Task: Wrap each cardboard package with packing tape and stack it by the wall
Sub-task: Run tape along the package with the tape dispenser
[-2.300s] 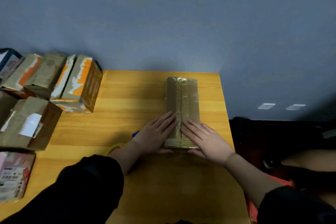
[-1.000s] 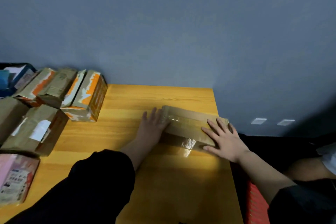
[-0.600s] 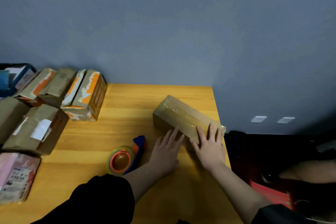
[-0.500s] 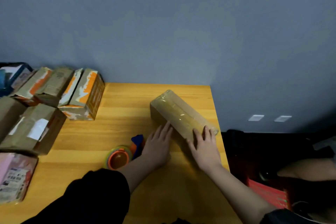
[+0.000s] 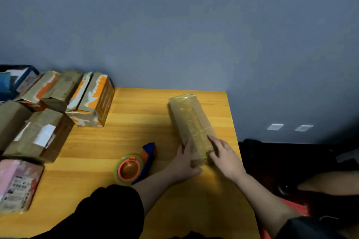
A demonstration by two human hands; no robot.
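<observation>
Nearest, the left hand (image 5: 184,163) and right hand (image 5: 223,155) flank the near end of the package (image 5: 191,122), fingers straight and close together, the left flat against its left side, the right with a finger lying on its taped top. The tape gun (image 5: 134,165) lies on the table (image 5: 136,132) just left of the left wrist. Farther off, the package runs slantwise toward the wall (image 5: 174,35), and boxes (image 5: 58,108) crowd the table's left side.
</observation>
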